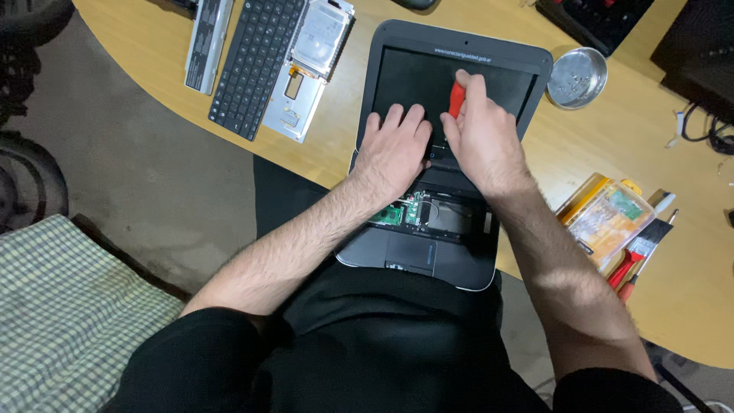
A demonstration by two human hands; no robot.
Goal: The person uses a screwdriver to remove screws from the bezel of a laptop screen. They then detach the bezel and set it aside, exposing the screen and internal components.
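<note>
The laptop [451,153] lies opened flat at the near edge of the table [344,145], its base hanging off the edge toward the person's lap, its dark screen lying on the wood. The keyboard bay is bare, and a green board [390,215] and some wiring show in the gap.

Both hands are at the hinge line. The right hand [482,138] is closed around a red tool [456,99], tip pointing down near the bottom of the screen; the tip itself is hidden behind the fingers. The left hand [394,149] is just beside it, palm down, fingers spread flat on the lower screen, holding nothing. The two hands nearly touch.

To the left on the table, a loose keyboard [252,65] lies at an angle, with a metal plate [294,107] and a drive [321,38] partly on top of it. A slim grey battery [208,42] sits left of that.

To the right of the screen, a small steel bowl [577,76]. Nearer the right elbow, a clear orange case [604,218], with a brush [650,241] and red-handled tools [625,275] beside it.

At far left, a checked cushion [69,313].
</note>
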